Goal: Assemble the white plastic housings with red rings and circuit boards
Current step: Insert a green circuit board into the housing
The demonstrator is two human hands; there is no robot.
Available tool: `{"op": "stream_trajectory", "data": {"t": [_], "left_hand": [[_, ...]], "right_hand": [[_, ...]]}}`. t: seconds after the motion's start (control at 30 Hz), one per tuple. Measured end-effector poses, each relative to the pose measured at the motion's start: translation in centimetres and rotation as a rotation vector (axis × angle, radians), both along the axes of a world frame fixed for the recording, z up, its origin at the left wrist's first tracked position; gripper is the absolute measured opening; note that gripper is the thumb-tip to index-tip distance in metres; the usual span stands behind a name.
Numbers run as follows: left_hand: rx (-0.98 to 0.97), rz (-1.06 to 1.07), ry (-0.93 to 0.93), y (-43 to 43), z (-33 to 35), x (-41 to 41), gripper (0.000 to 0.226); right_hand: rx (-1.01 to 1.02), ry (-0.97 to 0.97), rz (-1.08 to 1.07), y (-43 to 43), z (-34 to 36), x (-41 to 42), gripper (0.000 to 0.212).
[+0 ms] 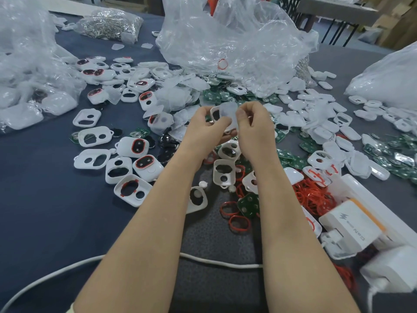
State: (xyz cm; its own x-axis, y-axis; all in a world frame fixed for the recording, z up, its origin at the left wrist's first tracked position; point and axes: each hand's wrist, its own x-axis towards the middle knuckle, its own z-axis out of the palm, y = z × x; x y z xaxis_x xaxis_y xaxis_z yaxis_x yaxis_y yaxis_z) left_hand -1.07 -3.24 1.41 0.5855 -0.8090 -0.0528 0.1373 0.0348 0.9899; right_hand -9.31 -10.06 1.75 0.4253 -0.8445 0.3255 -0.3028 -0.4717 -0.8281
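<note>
My left hand (206,126) holds a white plastic housing (215,112) at the middle of the table, its fingers curled round the lower edge. My right hand (253,123) pinches a translucent white cover piece (230,114) against that housing. Several empty white housings (119,169) lie to the left, some with red rings fitted (141,146). Loose red rings (239,222) lie by my right forearm. Green circuit boards (392,159) are scattered at the right and behind my hands.
Large clear plastic bags (225,39) stand at the back, left and right. A bag of metal clips (108,24) lies far left. White chargers and a box (352,229) sit at the lower right. A white cable (214,260) runs across the dark table under my forearms.
</note>
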Motion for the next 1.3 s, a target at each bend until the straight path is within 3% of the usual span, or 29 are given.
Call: {"op": "stream_trajectory", "data": {"t": [0.23, 0.37, 0.87, 1.3], "left_hand": [[0.058, -0.022, -0.114, 0.2, 0.0, 0.0, 0.017], [0.109, -0.014, -0.135, 0.3, 0.1, -0.2, 0.028], [0.085, 0.028, -0.175, -0.1, -0.5, 0.1, 0.025], [0.055, 0.063, -0.157, -0.1, -0.5, 0.2, 0.018]], "right_hand": [[-0.076, 0.134, -0.01, -0.1, -0.3, 0.2, 0.012], [-0.13, 0.123, -0.07, 0.3, -0.6, 0.5, 0.014], [-0.2, 0.099, -0.196, 1.1, -1.3, 1.3, 0.015], [0.002, -0.017, -0.086, 1.0, -0.7, 0.9, 0.011]]}}
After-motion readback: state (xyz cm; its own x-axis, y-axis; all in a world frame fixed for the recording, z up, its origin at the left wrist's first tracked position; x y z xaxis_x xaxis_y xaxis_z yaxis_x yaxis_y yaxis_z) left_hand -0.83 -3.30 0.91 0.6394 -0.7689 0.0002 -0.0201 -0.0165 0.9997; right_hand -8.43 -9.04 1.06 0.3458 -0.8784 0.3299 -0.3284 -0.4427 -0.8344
